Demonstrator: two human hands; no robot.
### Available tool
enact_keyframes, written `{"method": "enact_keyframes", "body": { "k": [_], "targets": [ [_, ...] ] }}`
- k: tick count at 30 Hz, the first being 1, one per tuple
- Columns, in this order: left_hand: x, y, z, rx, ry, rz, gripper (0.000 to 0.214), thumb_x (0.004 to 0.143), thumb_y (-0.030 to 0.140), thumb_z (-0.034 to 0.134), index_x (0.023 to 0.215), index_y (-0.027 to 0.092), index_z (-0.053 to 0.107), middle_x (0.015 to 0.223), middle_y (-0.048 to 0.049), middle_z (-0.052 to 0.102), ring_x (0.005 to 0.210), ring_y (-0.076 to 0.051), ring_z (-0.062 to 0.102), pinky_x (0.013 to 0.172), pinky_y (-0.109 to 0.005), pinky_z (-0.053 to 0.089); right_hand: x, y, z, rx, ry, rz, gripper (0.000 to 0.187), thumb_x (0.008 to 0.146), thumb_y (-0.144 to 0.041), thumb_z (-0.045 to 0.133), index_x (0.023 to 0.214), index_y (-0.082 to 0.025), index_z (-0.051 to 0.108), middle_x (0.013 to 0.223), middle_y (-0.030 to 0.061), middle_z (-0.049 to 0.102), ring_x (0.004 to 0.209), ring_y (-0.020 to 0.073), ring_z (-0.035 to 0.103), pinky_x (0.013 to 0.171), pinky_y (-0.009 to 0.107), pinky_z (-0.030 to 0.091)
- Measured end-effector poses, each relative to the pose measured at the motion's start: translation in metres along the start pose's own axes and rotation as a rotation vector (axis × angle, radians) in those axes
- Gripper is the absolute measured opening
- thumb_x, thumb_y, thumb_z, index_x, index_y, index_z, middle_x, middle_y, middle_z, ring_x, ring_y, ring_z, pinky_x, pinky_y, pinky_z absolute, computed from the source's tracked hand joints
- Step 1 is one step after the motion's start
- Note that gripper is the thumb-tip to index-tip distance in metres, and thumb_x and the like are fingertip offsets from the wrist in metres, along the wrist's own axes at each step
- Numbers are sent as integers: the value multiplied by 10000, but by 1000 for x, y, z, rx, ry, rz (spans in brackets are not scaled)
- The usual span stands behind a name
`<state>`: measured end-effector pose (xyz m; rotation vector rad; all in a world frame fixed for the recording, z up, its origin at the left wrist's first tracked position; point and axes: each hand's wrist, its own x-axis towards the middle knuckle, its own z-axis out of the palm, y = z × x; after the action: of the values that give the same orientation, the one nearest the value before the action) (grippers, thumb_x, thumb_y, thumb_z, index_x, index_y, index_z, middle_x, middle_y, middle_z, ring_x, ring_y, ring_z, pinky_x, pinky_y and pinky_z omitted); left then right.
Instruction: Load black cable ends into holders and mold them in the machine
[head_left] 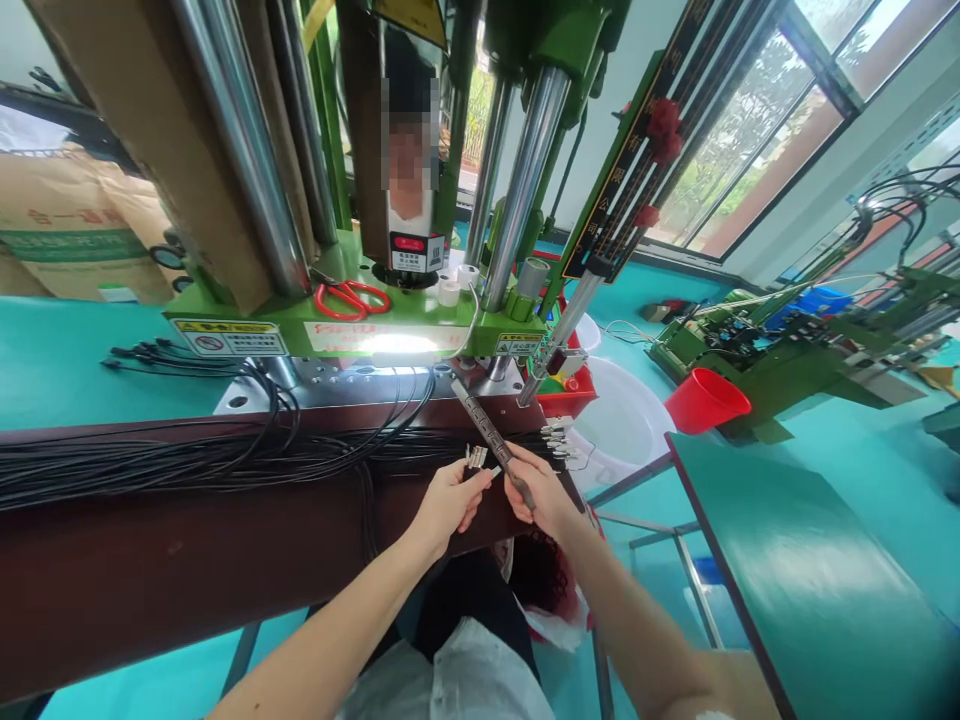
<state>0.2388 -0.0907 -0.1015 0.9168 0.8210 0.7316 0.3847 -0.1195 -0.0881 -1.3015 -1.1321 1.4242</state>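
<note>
My left hand (450, 505) pinches a small bunch of silvery metal connectors (476, 457) in front of the machine. My right hand (544, 490), just beside it, is closed round the lower end of a dark slim bar-shaped tool (481, 420). The bar slants up and left, its lighter tip near the machine's steel plate (330, 385). Black cables (187, 465) lie in a long bundle across the brown bench just beyond my hands. Several silvery cable ends (559, 440) stick out to the right of my right hand.
A green press machine (465, 338) with steel columns stands ahead, with red-handled scissors (351, 298) on its base. The brown bench (172, 560) runs left. A red bin (566, 395), white basin (622, 415) and red bucket (705, 400) are to the right, behind a green table (810, 560).
</note>
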Motion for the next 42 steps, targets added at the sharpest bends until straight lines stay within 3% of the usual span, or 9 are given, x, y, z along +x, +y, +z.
{"method": "enact_keyframes", "body": {
  "k": [3,11,19,23,25,27,29,35,42],
  "targets": [
    [2,-2,4,37,-42,-24,339,626,454,628,648,182,427,352,121,290,278,-20,202,275,-154,158,-4,13,7,157,79,-45,511,836,-448,385,1260,-162,393,425,-92,407,276,50,266,267,162,217],
    [1,1,4,33,-55,-75,366,605,467,641,642,188,407,361,132,255,285,-10,167,281,-147,137,-2,19,6,127,115,-93,535,830,-460,418,1270,-156,400,419,-86,421,279,56,298,273,165,236],
    [1,-1,5,67,-24,-133,354,588,442,648,647,195,401,356,138,242,279,-7,142,286,-150,90,-4,22,12,-133,152,-103,557,834,-445,406,1317,-174,359,438,-80,435,313,63,369,295,166,288],
    [-1,0,3,92,26,28,328,630,445,622,644,168,447,409,89,372,326,-30,307,314,-157,238,-5,23,13,-110,162,-144,510,843,-429,402,1285,-175,409,430,-77,426,322,52,355,310,157,265],
    [-2,4,1,74,122,132,318,685,463,572,709,159,480,479,69,423,382,-44,373,351,-166,311,-5,22,12,-19,182,-120,495,840,-432,408,1270,-187,422,422,-80,416,309,50,342,298,151,237],
    [-5,7,-1,4,217,167,315,723,489,520,770,184,456,485,89,379,373,-43,333,338,-161,294,-5,20,10,50,214,-78,500,830,-441,421,1273,-208,412,426,-83,418,300,48,339,288,143,216],
    [-6,9,-2,-45,229,136,307,730,496,509,748,210,399,460,110,315,346,-37,264,316,-146,229,-5,19,9,87,222,-60,515,820,-451,436,1278,-218,402,429,-83,421,296,47,341,283,137,203],
    [-3,6,0,84,20,-101,326,631,436,632,664,185,428,375,127,236,314,-13,166,310,-142,116,-6,19,6,89,147,-79,511,823,-442,444,1264,-185,421,430,-79,424,296,45,339,289,143,197],
    [-1,5,-1,78,48,-143,324,608,439,635,645,183,439,346,130,232,301,-9,155,310,-146,97,-8,20,4,-89,92,-118,480,866,-390,399,1291,-168,395,431,-83,412,322,42,345,319,152,244]
  ]
}}
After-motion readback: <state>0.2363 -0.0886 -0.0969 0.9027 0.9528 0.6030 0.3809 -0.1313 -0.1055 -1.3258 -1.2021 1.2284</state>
